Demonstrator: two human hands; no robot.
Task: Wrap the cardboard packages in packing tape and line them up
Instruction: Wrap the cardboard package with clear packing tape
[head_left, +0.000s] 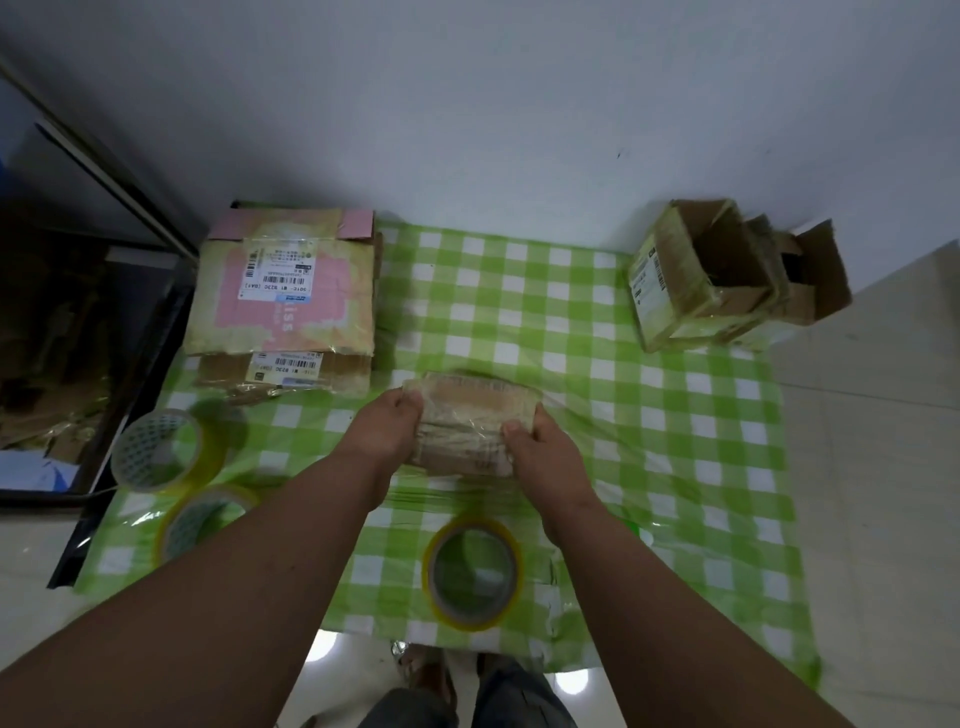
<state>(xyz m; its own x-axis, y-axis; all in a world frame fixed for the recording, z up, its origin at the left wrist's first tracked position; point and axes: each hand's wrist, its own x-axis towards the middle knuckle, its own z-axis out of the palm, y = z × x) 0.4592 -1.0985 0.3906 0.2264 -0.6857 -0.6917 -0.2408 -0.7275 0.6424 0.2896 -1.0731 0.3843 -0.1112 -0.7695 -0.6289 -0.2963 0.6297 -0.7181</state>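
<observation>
Both hands hold one small cardboard package (470, 426) at mid-table: the left hand (390, 428) and right hand (540, 449) curl their fingers round its ends. It looks already taped. Flat packages (283, 291) far left and open boxes (696, 275) far right appear glossy too; lining up seems unfinished.

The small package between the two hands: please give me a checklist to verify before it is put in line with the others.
1. Small package held at both ends, left hand and right hand: ok.
2. Tape covers it: ok on top, underside cannot tell.
3. Tape cut from the near roll: cannot tell.
4. Free green checked cloth ahead: ok.
5. Where the line goes, flat stack or open boxes: cannot tell.
</observation>
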